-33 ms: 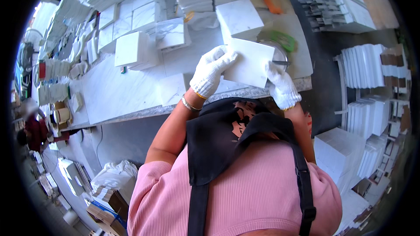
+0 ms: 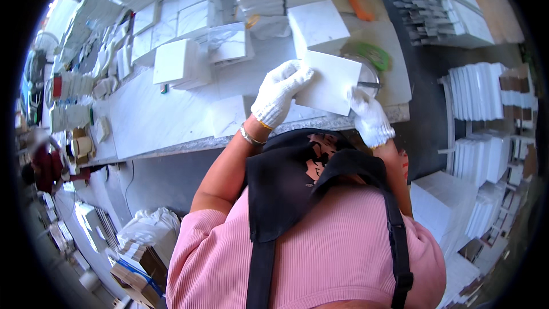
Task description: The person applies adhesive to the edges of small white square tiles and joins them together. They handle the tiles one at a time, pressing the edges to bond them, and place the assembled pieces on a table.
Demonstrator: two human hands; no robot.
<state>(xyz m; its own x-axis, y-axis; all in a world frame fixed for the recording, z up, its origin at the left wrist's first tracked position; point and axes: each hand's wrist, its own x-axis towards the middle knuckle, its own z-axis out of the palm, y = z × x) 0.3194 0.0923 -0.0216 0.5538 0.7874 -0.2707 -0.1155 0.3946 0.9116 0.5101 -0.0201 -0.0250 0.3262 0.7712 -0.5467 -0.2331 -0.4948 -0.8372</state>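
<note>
A square white tile (image 2: 330,83) is held tilted over the near edge of the stone-topped bench (image 2: 154,111). My left hand (image 2: 280,94), in a white knit glove, grips its left edge, thumb on the face. My right hand (image 2: 370,118), gloved alike, is closed at the tile's right edge, fingers bent around a thin dark tool, its flat blade (image 2: 369,84) pointing right. What kind of tool it is, I cannot make out. Beyond the blade sits a round pale dish (image 2: 370,72), partly hidden by the tile. A stack of marble tiles (image 2: 318,26) stands just behind.
A green plastic object (image 2: 373,56) and an orange one (image 2: 361,7) lie at the bench's far right. More tile stacks (image 2: 182,64) stand left of my hands. Racked tiles (image 2: 473,91) are at the right. Another person (image 2: 46,163) is at the far left.
The whole view has shifted slightly, the bench sliding a little to the right in the picture. My right hand sits slightly lower along the tile's edge. Both hands keep their holds.
</note>
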